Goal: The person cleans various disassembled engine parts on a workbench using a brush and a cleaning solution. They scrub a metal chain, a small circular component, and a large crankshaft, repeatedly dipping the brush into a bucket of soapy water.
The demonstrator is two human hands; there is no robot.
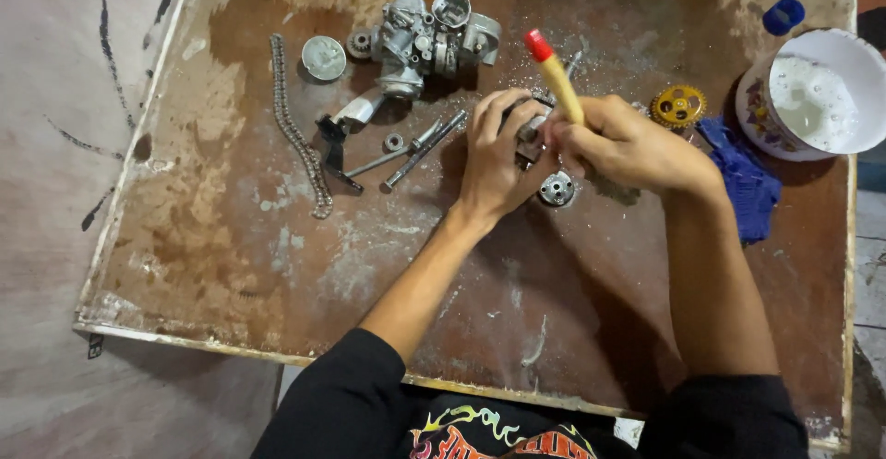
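Note:
My left hand (498,154) is closed around a small metal engine part (532,130) in the middle of a worn brown board (231,265). My right hand (623,141) grips a brush with a yellow handle and a red tip (555,76), its lower end pressed against that part. The part is mostly hidden by my fingers. A small round metal piece (557,189) lies just below my hands.
A carburettor (425,39) stands at the back, with a metal disc (324,57), a chain (297,131), bolts (423,150) and a black bracket (332,150) to its left. A gold gear (678,106), blue cloth (746,187), white bowl of foamy liquid (817,95) and blue cap (784,15) sit right.

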